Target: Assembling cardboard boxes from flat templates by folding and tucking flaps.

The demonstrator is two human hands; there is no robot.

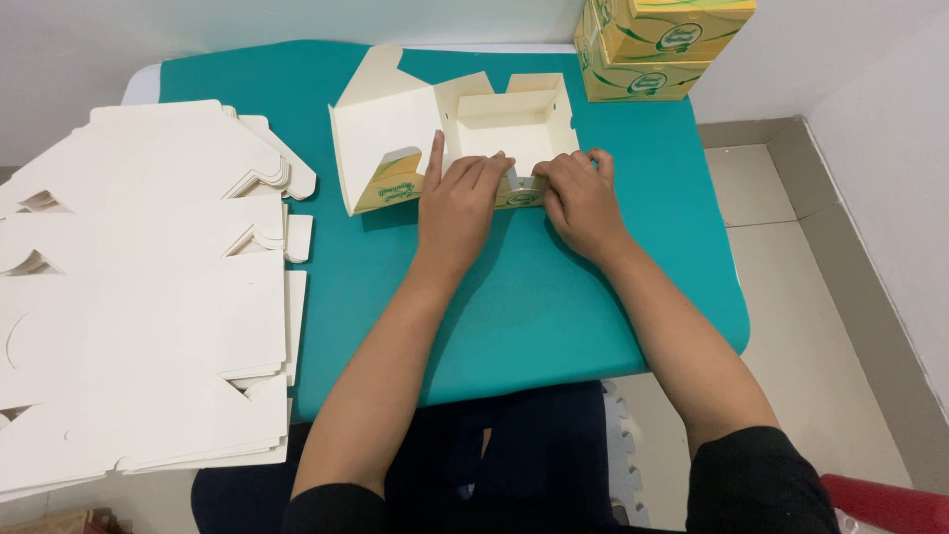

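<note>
Cream carton (494,124) half-folded, both hands' (457,203) (583,198) grip pinching its front wall, yellow boxes (657,44) behind

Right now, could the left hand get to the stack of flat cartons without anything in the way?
Probably yes. The left hand rests on the half-folded box, and only bare teal table lies between it and the stack of flat cartons.

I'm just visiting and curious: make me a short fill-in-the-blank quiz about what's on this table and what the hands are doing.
1. Both hands, the left hand and the right hand, press on a half-folded cream ____ on the table.
2. The table top is covered in ____.
3. The stack of flat unfolded blanks lies on the person's ____ side.
4. The finished yellow boxes stand at the table's far ____ corner.

Missing words: box; teal; left; right
</note>
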